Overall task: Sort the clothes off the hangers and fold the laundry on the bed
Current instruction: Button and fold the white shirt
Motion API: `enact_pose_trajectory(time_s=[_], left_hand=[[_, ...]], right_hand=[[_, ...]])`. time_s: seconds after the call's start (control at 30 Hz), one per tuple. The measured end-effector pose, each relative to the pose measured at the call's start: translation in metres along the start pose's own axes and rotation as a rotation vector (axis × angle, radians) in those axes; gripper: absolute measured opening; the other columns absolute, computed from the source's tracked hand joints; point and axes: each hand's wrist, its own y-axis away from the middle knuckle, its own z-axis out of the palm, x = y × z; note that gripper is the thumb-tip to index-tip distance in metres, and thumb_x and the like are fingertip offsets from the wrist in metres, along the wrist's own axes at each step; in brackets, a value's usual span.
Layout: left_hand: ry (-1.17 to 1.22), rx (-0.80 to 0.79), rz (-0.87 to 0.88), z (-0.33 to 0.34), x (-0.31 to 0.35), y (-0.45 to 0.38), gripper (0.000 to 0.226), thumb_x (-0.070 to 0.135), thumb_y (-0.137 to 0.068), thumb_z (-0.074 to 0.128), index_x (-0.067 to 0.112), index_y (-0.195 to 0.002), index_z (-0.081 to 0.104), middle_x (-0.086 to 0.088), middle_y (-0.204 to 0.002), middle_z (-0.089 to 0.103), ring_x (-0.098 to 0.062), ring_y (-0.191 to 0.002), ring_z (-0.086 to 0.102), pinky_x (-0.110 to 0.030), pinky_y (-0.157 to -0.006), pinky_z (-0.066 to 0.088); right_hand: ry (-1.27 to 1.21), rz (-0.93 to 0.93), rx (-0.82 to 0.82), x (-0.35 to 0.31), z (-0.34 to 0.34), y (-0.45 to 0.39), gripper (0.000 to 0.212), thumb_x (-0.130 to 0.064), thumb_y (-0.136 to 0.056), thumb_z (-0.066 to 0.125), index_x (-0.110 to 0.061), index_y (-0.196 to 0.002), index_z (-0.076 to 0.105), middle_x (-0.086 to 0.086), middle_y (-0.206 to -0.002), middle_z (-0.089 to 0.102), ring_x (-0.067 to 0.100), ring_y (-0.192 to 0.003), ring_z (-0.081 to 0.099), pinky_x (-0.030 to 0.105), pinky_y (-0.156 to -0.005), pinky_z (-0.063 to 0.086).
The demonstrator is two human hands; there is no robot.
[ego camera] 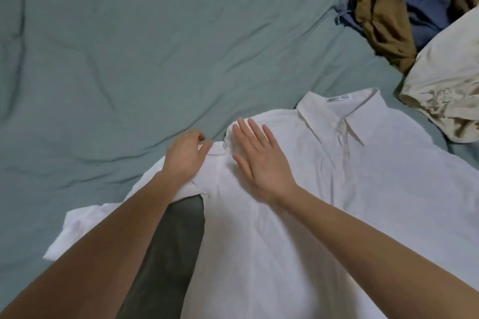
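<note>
Both hands work at the shoulder of a white collared shirt (350, 189) spread front-up on a grey-green bedsheet (129, 46). The right hand (261, 160) lies flat on the shirt's chest, just left of the collar (337, 116), fingers straight and slightly spread, palm pressing the cloth. The left hand (185, 155) sits at the shirt's shoulder seam, fingers curled over the edge of the fabric where the sleeve (77, 230) joins; whether it actually pinches the cloth I cannot tell. That sleeve trails away from the shirt's body toward the lower left, under the left forearm. Beyond the collar, up and to the right, a cream garment (445, 80) lies crumpled, with an olive-brown garment (381, 8) and a blue garment (425, 2) heaped behind it.
</note>
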Motion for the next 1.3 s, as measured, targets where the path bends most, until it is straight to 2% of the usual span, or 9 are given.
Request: enact_pose_trajectory(time_s=[0.13, 0.33, 0.47, 0.57, 0.67, 0.77, 1.03, 1.2, 1.3], left_hand=[[-0.149, -0.118, -0.038, -0.001, -0.041, 0.030, 0.035, 0.045, -0.097, 0.047, 0.015, -0.109, 0.063, -0.010, -0.110, 0.067, -0.031, -0.105, 0.058, -0.036, -0.084, 0.041], [0.157, 0.280, -0.168, -0.021, -0.060, 0.044, 0.035, 0.041, -0.096, 0.052, 0.010, -0.092, 0.067, -0.014, -0.090, 0.070, -0.035, -0.088, 0.063, -0.037, -0.072, 0.046], [0.172, -0.144, -0.087, -0.029, -0.077, 0.049, 0.046, 0.062, -0.081, 0.061, 0.018, -0.068, 0.058, 0.002, -0.068, 0.061, -0.022, -0.068, 0.057, -0.035, -0.059, 0.040], [0.139, -0.207, -0.082, -0.031, -0.089, 0.054, 0.041, 0.057, -0.072, 0.071, 0.018, -0.074, 0.057, 0.003, -0.075, 0.061, -0.023, -0.076, 0.059, -0.033, -0.060, 0.039], [-0.164, -0.124, -0.202, -0.038, -0.098, 0.060, 0.041, 0.048, -0.079, 0.072, 0.017, -0.100, 0.057, -0.003, -0.100, 0.062, -0.027, -0.096, 0.057, -0.034, -0.074, 0.042], [-0.398, 0.072, -0.212, -0.051, -0.123, 0.078, 0.059, 0.035, -0.082, 0.070, 0.012, -0.129, 0.044, -0.014, -0.125, 0.053, -0.034, -0.117, 0.048, -0.041, -0.093, 0.038], [0.183, 0.273, -0.672, -0.098, -0.195, 0.159, 0.047, 0.035, -0.094, 0.057, 0.000, -0.125, 0.052, -0.027, -0.127, 0.052, -0.041, -0.119, 0.049, -0.042, -0.099, 0.037], [0.593, 0.053, -0.887, -0.091, -0.243, 0.164, 0.100, 0.079, -0.063, 0.045, -0.008, -0.110, 0.064, -0.026, -0.112, 0.066, -0.036, -0.104, 0.065, -0.043, -0.090, 0.053], [0.783, -0.052, -0.885, -0.101, -0.232, 0.167, 0.058, 0.057, -0.081, 0.065, 0.002, -0.101, 0.066, -0.013, -0.096, 0.070, -0.023, -0.078, 0.065, -0.028, -0.068, 0.054]], right_hand=[[0.099, 0.150, -0.179, 0.011, 0.037, 0.022, 0.068, -0.048, -0.097, 0.013, -0.008, -0.150, 0.025, 0.006, -0.158, 0.018, 0.021, -0.147, 0.018, 0.032, -0.118, 0.000], [0.057, 0.314, -0.174, -0.006, 0.038, 0.018, 0.069, -0.058, -0.096, 0.007, -0.023, -0.154, -0.006, 0.001, -0.161, -0.010, 0.026, -0.148, -0.010, 0.038, -0.117, -0.012], [0.113, 0.072, -0.129, -0.033, 0.039, 0.012, 0.068, -0.058, -0.097, 0.016, -0.026, -0.154, -0.003, 0.000, -0.161, -0.008, 0.025, -0.148, -0.010, 0.045, -0.118, -0.008], [0.162, -0.138, -0.223, -0.036, 0.058, 0.014, 0.074, -0.059, -0.095, 0.007, -0.015, -0.154, 0.006, 0.003, -0.161, 0.003, 0.019, -0.149, 0.001, 0.036, -0.120, -0.002], [0.278, 0.050, -0.376, -0.019, 0.070, 0.020, 0.087, -0.066, -0.085, -0.007, -0.013, -0.153, -0.002, 0.003, -0.161, -0.004, 0.017, -0.149, -0.004, 0.032, -0.119, -0.005], [0.274, 0.216, -0.450, -0.038, 0.067, 0.014, 0.070, -0.049, -0.099, 0.015, -0.008, -0.152, -0.005, 0.007, -0.161, -0.009, 0.019, -0.148, -0.009, 0.035, -0.119, -0.006], [-0.188, 0.137, -0.243, -0.164, 0.047, 0.036, 0.057, -0.035, -0.104, 0.025, -0.012, -0.153, 0.010, 0.005, -0.161, 0.002, 0.016, -0.149, 0.000, 0.030, -0.119, -0.005], [-0.131, -0.007, -0.189, -0.204, 0.065, 0.027, 0.064, -0.041, -0.096, 0.034, -0.008, -0.150, 0.027, 0.012, -0.158, 0.021, 0.025, -0.147, 0.013, 0.035, -0.120, 0.003], [-0.022, -0.163, -0.239, -0.233, 0.077, 0.011, 0.064, -0.044, -0.083, 0.051, -0.006, -0.135, 0.049, 0.014, -0.142, 0.046, 0.032, -0.139, 0.033, 0.042, -0.117, 0.015]])
